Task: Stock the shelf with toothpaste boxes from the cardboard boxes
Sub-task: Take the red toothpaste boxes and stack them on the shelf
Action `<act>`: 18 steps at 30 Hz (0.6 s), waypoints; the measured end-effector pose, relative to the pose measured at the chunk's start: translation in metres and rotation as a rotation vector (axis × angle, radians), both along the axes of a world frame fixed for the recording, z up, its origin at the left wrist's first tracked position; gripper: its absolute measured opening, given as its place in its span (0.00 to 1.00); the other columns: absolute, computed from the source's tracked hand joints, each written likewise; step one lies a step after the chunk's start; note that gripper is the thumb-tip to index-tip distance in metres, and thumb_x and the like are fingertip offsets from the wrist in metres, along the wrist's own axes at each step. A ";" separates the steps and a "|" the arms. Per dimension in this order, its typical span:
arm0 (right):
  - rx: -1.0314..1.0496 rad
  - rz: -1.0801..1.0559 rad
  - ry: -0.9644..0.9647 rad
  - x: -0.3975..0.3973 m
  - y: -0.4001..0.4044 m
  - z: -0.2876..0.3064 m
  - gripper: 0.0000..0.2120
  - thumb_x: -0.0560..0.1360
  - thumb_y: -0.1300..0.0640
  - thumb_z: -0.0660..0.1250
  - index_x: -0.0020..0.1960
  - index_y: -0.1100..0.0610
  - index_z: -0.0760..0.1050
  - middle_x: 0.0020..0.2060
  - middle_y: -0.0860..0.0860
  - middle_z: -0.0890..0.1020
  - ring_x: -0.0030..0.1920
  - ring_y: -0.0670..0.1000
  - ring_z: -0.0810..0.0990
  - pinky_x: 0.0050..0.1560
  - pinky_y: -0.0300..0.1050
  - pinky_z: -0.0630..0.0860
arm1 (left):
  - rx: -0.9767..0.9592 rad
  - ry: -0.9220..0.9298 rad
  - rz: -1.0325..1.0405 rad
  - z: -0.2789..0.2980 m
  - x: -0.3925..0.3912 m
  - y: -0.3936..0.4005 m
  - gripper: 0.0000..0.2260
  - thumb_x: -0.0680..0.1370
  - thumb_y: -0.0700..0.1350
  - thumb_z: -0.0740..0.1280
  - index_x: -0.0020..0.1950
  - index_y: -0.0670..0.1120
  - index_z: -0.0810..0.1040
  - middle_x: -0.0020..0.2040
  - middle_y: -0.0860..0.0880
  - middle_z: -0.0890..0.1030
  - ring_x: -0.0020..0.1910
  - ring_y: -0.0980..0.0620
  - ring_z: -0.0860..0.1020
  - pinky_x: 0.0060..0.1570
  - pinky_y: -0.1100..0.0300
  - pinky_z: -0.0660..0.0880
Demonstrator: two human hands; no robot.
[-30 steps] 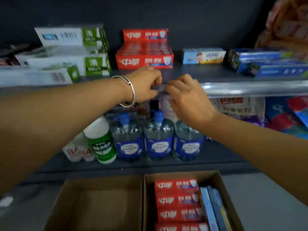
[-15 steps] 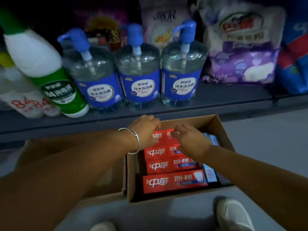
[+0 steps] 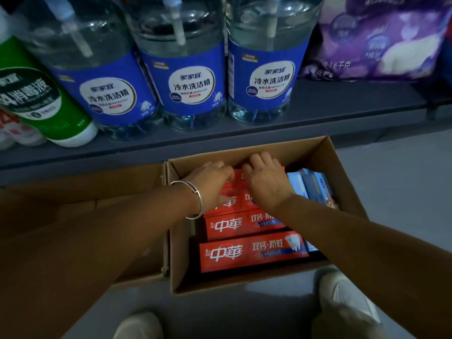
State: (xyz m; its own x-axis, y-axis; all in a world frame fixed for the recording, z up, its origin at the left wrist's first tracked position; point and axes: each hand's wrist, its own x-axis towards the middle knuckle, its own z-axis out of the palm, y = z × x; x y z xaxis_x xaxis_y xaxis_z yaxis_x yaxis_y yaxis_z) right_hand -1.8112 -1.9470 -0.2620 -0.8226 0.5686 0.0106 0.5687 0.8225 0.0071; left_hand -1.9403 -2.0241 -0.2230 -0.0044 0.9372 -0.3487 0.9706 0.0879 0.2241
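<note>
Both hands have dropped from the upper shelf into the cardboard box (image 3: 318, 152); left hand (image 3: 210, 184) and right hand (image 3: 265, 182) curl over red toothpaste boxes (image 3: 247, 253); whether either grip has closed, I cannot tell; another pickup is probably starting.

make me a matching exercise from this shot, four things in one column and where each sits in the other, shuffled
Things:
1. red toothpaste boxes
2. blue toothpaste boxes
3. dish soap bottles
4. purple bag

Places:
A. shelf, far right
B. cardboard box, along its right wall
C. shelf, in a row right of the green bottle
D. cardboard box, under the left hand and right hand

Pairs: 1-D, 2-B, 3-C, 4-A
</note>
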 end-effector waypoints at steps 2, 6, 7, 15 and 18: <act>-0.035 -0.013 -0.016 -0.001 -0.002 0.002 0.12 0.57 0.65 0.76 0.39 0.62 0.77 0.36 0.59 0.78 0.38 0.61 0.78 0.36 0.48 0.74 | -0.026 -0.043 -0.023 -0.001 0.007 -0.006 0.18 0.73 0.48 0.70 0.61 0.47 0.71 0.59 0.48 0.72 0.59 0.48 0.71 0.60 0.57 0.68; -0.137 -0.019 -0.032 0.001 -0.002 0.012 0.15 0.70 0.62 0.67 0.57 0.63 0.72 0.54 0.60 0.75 0.57 0.62 0.72 0.54 0.53 0.69 | -0.152 -0.074 -0.146 -0.010 0.031 -0.022 0.21 0.73 0.49 0.70 0.64 0.46 0.70 0.62 0.47 0.71 0.61 0.48 0.71 0.61 0.57 0.68; -0.160 -0.020 -0.043 0.003 -0.001 0.014 0.16 0.72 0.62 0.65 0.59 0.62 0.69 0.58 0.59 0.73 0.59 0.61 0.70 0.57 0.53 0.68 | -0.177 -0.065 -0.183 -0.013 0.038 -0.025 0.23 0.73 0.50 0.70 0.65 0.45 0.69 0.64 0.47 0.70 0.62 0.48 0.70 0.62 0.58 0.67; -0.232 -0.009 0.000 0.012 0.000 0.021 0.22 0.74 0.56 0.67 0.66 0.58 0.67 0.61 0.56 0.70 0.62 0.57 0.67 0.63 0.52 0.68 | -0.276 -0.001 -0.266 -0.031 0.063 -0.037 0.32 0.70 0.49 0.72 0.70 0.43 0.63 0.66 0.45 0.67 0.65 0.45 0.68 0.67 0.53 0.66; -0.260 0.006 0.051 0.013 0.001 0.026 0.23 0.73 0.54 0.68 0.66 0.58 0.68 0.62 0.56 0.69 0.63 0.56 0.66 0.63 0.52 0.68 | -0.186 0.078 -0.297 -0.030 0.056 -0.037 0.30 0.71 0.50 0.70 0.69 0.44 0.63 0.66 0.45 0.68 0.64 0.45 0.68 0.66 0.54 0.66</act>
